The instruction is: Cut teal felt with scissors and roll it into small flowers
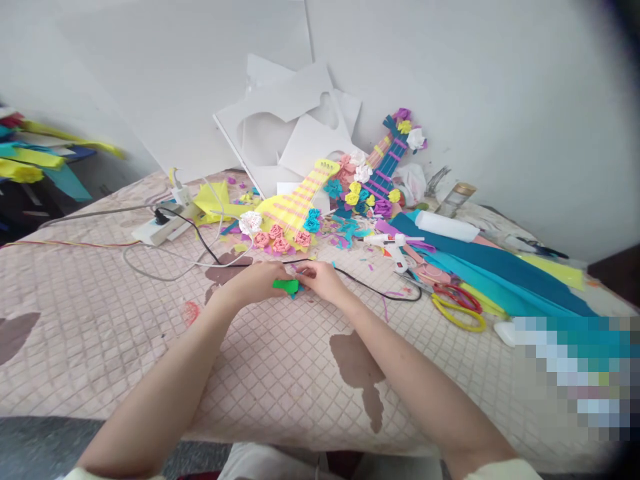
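Observation:
My left hand [263,281] is over the middle of the table, its fingers closed on a small bright green piece [286,287] whose material I cannot make out. Close beside it my right hand [320,277] has its fingers pinched together at the piece's right end. Something dark and a bit of purple show between the two hands, too small to name. Just beyond my hands stands a yellow guitar-shaped craft [295,203] with pink stripes and paper flowers. A blue guitar-shaped craft [387,167] leans behind it to the right.
A white glue gun [397,250] lies right of my hands, near red-and-yellow-handled scissors [459,307] and blue crepe paper [480,257]. A black cord [370,288] runs behind my hands. At left is a power strip [159,229]. Cut white boards [295,120] lean on the wall.

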`<action>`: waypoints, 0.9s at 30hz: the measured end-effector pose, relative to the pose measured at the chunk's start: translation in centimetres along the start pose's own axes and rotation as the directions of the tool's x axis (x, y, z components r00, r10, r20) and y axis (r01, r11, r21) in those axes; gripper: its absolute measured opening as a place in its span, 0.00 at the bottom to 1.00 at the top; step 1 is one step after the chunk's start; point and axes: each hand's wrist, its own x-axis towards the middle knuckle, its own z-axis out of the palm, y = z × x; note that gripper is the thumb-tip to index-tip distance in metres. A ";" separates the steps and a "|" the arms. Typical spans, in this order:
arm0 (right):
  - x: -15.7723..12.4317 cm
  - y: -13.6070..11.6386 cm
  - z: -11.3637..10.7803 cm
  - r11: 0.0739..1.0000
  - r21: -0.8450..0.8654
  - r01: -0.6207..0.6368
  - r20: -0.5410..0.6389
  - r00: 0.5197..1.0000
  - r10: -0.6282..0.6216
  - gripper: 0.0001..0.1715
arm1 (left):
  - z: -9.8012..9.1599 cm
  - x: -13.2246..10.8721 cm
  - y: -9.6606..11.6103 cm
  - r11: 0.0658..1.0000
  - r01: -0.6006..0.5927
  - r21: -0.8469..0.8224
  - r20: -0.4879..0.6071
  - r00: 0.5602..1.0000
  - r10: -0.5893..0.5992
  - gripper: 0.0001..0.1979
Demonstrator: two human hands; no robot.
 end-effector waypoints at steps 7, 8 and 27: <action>0.1 0.0 -0.3 0.998 0.059 -0.037 0.017 0.999 0.036 0.09 | -0.8 -0.4 0.2 0.999 0.006 -0.035 -0.027 1.000 -0.007 0.10; 0.1 0.1 -0.2 0.996 0.072 -0.044 0.017 0.999 0.042 0.09 | -1.0 -0.6 0.1 0.999 0.009 -0.048 -0.035 0.999 -0.011 0.11; -1.1 -0.9 -2.0 0.885 0.466 0.009 -0.085 0.996 0.034 0.18 | -1.1 -0.1 1.6 0.946 0.026 -0.322 -0.280 0.952 -0.121 0.17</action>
